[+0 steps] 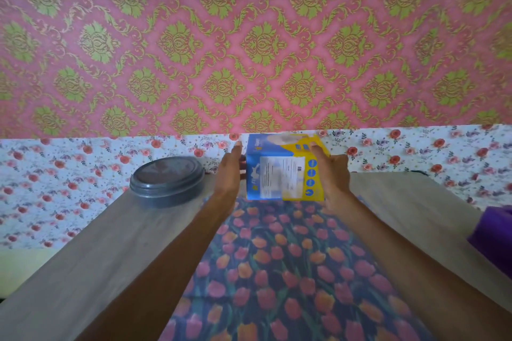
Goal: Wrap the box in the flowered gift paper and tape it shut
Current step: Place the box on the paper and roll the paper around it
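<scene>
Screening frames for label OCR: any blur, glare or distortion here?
Head view: motion blur smears the print on the box and the grey lid; lighting flat, no harsh glare; wide-angle stretch enlarges the gift paper toward the bottom edge.

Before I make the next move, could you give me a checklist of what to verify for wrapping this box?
1. Box held on both sides by the left hand and the right hand: ok.
2. Gift paper spread flat on the table: ok.
3. Printed side facing down: not ok, the tulip print faces up.
4. Box centred on the paper: not ok, it is at the far edge.
5. Box resting on the paper: cannot tell, the frame is blurred.
6. Tape within reach: cannot tell, none is in view.
</scene>
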Demonstrator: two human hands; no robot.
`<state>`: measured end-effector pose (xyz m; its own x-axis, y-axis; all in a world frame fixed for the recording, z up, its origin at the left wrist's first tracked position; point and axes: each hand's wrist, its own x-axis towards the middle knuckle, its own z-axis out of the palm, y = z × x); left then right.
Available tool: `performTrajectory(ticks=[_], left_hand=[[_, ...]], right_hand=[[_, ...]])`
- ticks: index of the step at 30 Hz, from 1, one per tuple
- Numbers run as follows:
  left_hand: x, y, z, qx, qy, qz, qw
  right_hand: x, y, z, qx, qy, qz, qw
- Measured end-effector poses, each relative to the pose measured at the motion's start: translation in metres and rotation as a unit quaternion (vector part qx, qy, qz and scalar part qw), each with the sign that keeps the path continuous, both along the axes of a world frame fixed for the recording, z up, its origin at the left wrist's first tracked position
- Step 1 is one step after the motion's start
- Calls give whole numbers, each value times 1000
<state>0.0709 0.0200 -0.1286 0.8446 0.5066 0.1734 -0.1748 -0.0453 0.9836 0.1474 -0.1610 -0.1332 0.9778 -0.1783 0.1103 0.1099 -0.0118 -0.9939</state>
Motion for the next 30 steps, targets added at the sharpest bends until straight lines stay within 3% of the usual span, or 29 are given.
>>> performTrajectory(ticks=[4, 9, 11, 14, 18, 20, 22, 26, 30], left_hand=[[-23, -4, -12, 42, 70, 2, 997], [-42, 2, -24, 59, 98, -19, 993], [-40, 10, -25, 60, 102, -5, 993], [-23, 29, -35, 142, 126, 39, 981], [8, 56, -65, 405, 194, 37, 893], [20, 62, -79, 512, 254, -15, 820], [20, 58, -82, 594, 281, -41, 753], [13, 51, -65, 670, 303, -30, 677], [16, 56, -48, 659, 309, -23, 685]], right_hand=[[-39, -17, -9, -12, 39, 2, 999], [-78, -34, -18, -92, 4, 20, 996], [-81, -36, -14, -174, -24, 37, 984], [-71, -37, 1, -368, -105, 78, 921], [-58, -35, 26, -575, -126, 271, 762], [-53, -35, 28, -607, -143, 320, 714], [-48, -37, 27, -609, -157, 328, 705], [-46, -42, 33, -629, -150, 331, 687], [-53, -39, 38, -629, -132, 328, 693]])
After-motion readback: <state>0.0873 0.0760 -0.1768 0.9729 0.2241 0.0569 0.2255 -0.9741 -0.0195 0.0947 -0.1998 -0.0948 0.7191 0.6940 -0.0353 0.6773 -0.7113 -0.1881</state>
